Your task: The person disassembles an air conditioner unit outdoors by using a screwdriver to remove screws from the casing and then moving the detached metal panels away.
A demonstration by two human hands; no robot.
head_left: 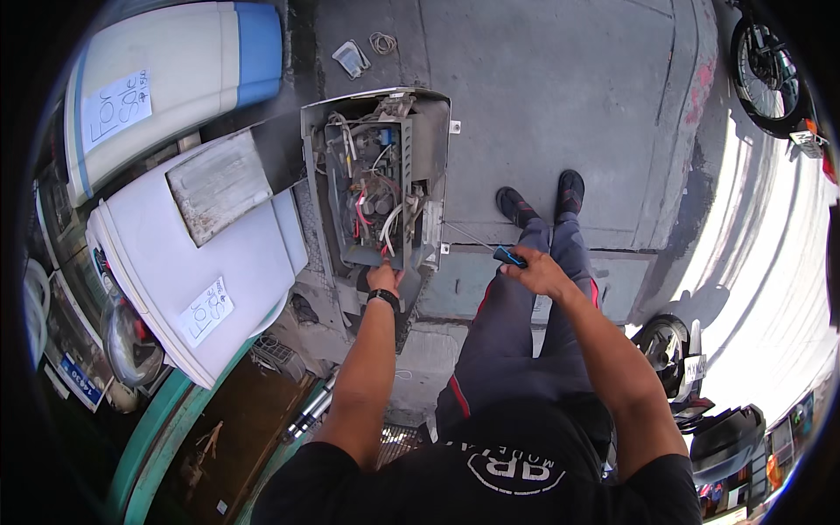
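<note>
An opened metal housing lies on the ground ahead of me, its inside packed with dusty wires, a circuit board and round dark parts. At the near end of its inner metal frame, my left hand is closed on the edge, fingertips partly hidden beside a red wire. My right hand is wrapped round the dark handle with blue trim of a screwdriver. Its long thin shaft points up and left, the tip close to the right side of the housing.
To the left stand a white panel and a cream and blue cover, each with a paper sign. A flat packet and a coil of cord lie beyond the housing. Motorcycles are parked at the right.
</note>
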